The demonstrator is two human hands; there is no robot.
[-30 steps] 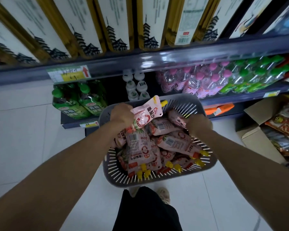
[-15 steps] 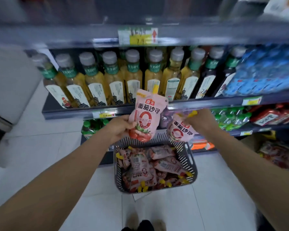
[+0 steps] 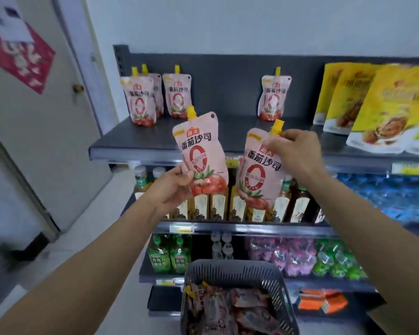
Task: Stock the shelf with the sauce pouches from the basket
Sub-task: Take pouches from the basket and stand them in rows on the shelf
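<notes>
Yellow snack bags (image 3: 377, 105) stand right of pink pouches (image 3: 140, 102) on the shelf (image 3: 131, 143).

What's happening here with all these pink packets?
A person is stocking a shop shelf. The left hand holds one pink sauce pouch by its lower corner, and the right hand pinches a second pouch near its yellow spout. Both are raised in front of the top shelf, not yet set down. A few of the same pouches already stand there, with yellow bags to their right. More lie in the grey basket below.
</notes>
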